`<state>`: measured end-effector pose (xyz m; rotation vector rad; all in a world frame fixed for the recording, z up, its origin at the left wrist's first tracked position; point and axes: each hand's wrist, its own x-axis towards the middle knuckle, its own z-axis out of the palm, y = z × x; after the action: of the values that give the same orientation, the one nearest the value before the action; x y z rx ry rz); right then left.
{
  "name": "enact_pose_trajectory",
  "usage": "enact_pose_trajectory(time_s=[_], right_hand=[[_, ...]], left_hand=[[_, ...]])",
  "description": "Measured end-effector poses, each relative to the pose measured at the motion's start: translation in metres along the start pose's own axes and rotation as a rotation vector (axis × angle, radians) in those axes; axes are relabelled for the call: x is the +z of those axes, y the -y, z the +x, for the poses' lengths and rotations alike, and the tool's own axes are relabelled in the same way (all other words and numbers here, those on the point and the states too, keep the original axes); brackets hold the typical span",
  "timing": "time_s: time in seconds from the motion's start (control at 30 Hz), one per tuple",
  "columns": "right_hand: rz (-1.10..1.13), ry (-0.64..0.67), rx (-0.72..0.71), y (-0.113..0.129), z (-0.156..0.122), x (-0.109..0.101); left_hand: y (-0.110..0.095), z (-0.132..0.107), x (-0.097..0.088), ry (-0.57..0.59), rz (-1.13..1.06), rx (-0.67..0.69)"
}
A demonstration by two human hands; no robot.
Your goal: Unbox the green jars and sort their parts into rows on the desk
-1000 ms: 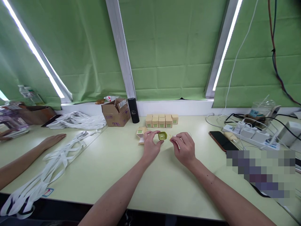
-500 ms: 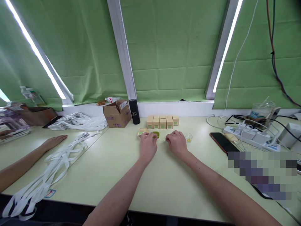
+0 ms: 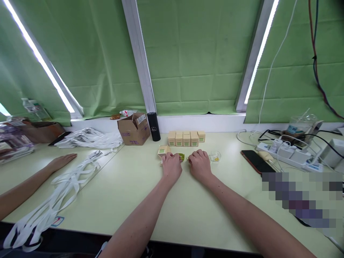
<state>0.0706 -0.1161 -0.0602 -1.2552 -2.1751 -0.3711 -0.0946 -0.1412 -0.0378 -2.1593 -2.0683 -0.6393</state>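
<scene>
My left hand (image 3: 172, 167) is closed on a small green container (image 3: 182, 157), most of which its fingers hide. Close by on the right, my right hand (image 3: 199, 163) has its fingers pinched together; a small pale bit shows at the tips, too small to name. A small clear dish (image 3: 215, 156) with something yellow in it lies just right of that hand. Behind my left hand is a small brown paper box (image 3: 163, 150) with a green label, apparently opened. Several similar small boxes (image 3: 183, 139) stand in a row further back.
A cardboard carton (image 3: 133, 130) and a black cylinder (image 3: 153, 127) stand against the sill. White straps (image 3: 72, 175) and another person's arm (image 3: 40, 175) lie on the left. Toward the right are a phone (image 3: 258, 162) and a power strip (image 3: 288, 157) with cables.
My right hand has shifted slightly left, nearer the green container. My left hand has turned a little and moved slightly right, with the green container in it.
</scene>
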Motion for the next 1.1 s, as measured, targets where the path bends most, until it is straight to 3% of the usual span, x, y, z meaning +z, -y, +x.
enact_pose_trajectory(time_s=[0.2, 0.37, 0.53, 0.63, 0.73, 0.8, 0.97, 1.1], right_hand=[[0.04, 0.002, -0.15, 0.001, -0.033, -0.019], [0.111, -0.015, -0.161, 0.002, -0.042, -0.023], [0.157, -0.018, -0.134, 0.001, -0.04, -0.025], [0.186, -0.013, -0.14, 0.0, -0.039, -0.029], [0.226, -0.012, -0.12, -0.001, -0.04, -0.033], [0.255, -0.012, -0.093, -0.003, -0.04, -0.034], [0.281, -0.013, -0.073, -0.003, -0.04, -0.032], [0.259, -0.015, -0.094, -0.004, -0.04, -0.03]], left_hand=[[0.0, 0.002, 0.006, 0.034, 0.008, -0.007], [0.001, 0.002, 0.008, 0.022, -0.025, 0.01], [0.001, 0.001, 0.002, -0.035, -0.074, 0.035], [-0.002, -0.002, -0.006, -0.156, -0.167, 0.11], [-0.007, -0.003, -0.011, -0.297, -0.409, 0.142], [-0.011, -0.002, -0.013, -0.298, -0.708, 0.042], [-0.014, 0.004, -0.019, 0.068, -1.682, -0.286], [-0.01, 0.008, -0.022, 0.207, -1.915, -0.397]])
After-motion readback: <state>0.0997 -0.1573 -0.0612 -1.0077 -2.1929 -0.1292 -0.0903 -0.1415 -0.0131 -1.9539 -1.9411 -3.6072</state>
